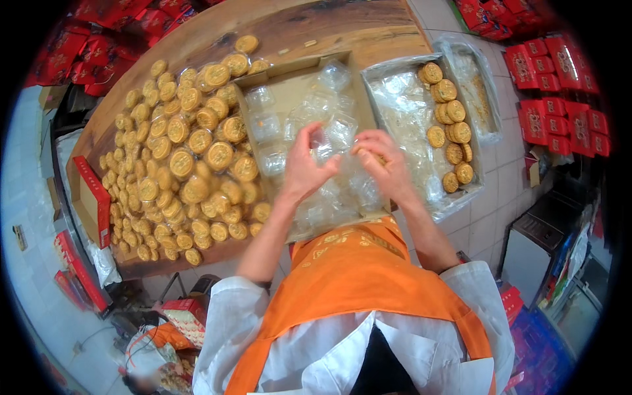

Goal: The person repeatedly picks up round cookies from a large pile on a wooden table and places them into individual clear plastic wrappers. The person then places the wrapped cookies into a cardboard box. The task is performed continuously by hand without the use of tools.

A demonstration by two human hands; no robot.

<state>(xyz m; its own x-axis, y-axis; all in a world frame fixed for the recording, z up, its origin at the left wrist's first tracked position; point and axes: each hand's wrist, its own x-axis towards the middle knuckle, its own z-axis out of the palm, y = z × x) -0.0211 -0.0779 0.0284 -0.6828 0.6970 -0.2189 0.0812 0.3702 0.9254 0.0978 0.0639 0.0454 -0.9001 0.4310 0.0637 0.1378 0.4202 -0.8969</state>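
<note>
Clear plastic trays [340, 128] lie in a shallow cardboard box [363, 94] before me. Over them, my left hand [311, 165] has its thumb and fingers spread around a clear tray; whether it grips the tray cannot be told. My right hand [382, 158] holds a golden mooncake [377, 157], partly hidden by the fingers. To the right, a plastic-lined box [405, 118] carries a column of stacked unwrapped mooncakes [455, 111]. A large heap of mooncakes [180, 163], many in clear wrapping, spreads over the wooden table [345, 22] on the left.
Another plastic-lined tray [469, 89] with crumbs is beyond the right box. A red-edged carton [94, 197] stands at the table's left edge. Red gift boxes [558, 64] are stacked on the floor at right. A person in an orange apron [170, 335] is at lower left.
</note>
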